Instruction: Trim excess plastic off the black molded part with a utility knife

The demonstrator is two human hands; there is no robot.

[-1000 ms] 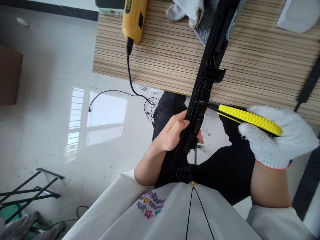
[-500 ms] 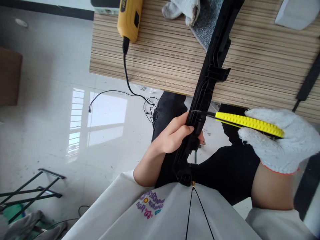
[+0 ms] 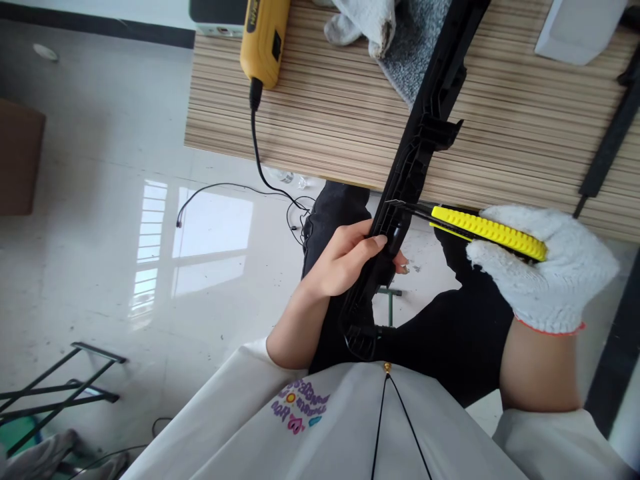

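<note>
Black plastic rail [image 3: 417,157] gripped in my bare left hand [image 3: 350,257]; gloved right hand [image 3: 545,267] clenches yellow knife [image 3: 480,230]. Blade slip likely cuts ungloved fingers nearby.

The left hand [image 3: 350,257] is bare. Its forearm enters from 7 o'clock and runs toward 1 o'clock, emerging from a pale sleeve. The fingers [image 3: 373,241] curl over the near face of a black part [image 3: 410,167]; the thumb shows at the far side, so the grip is closed around the part.

The right hand [image 3: 543,270] wears a white knit glove. Its forearm rises from 5 o'clock, bare between sleeve and glove cuff. The hand is clenched on a yellow knife [image 3: 487,232], knuckles upward, with the knife pointing toward 9 o'clock. The hands are near each other but apart.
</note>
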